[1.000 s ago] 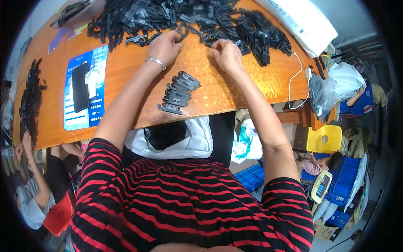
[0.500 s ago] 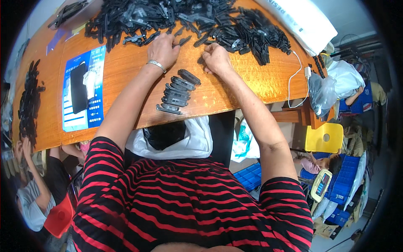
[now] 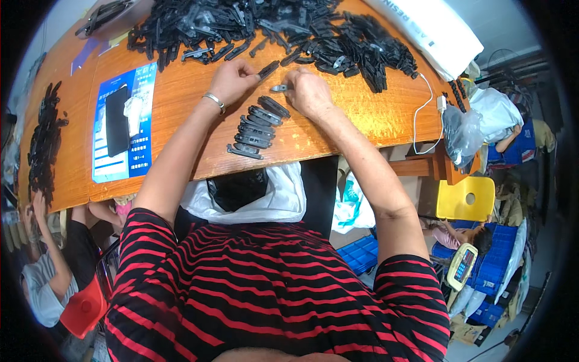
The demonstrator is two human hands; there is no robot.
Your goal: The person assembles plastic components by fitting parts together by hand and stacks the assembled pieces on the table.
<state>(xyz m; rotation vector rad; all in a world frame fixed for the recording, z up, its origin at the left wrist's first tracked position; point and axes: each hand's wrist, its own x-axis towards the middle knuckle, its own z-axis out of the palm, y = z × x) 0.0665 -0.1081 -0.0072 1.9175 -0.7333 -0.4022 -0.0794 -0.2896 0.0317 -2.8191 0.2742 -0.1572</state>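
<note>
Pinched by 1 end in the left hand (image 3: 234,83), a dark strip (image 3: 269,69) juts out free, while the right hand (image 3: 310,94) pinches a grey piece (image 3: 279,88), and the row of black parts (image 3: 254,133) lies nearer the edge of the table (image 3: 368,113) than the heap (image 3: 208,25), I'd guess to keep 2 lots unmixed.
</note>
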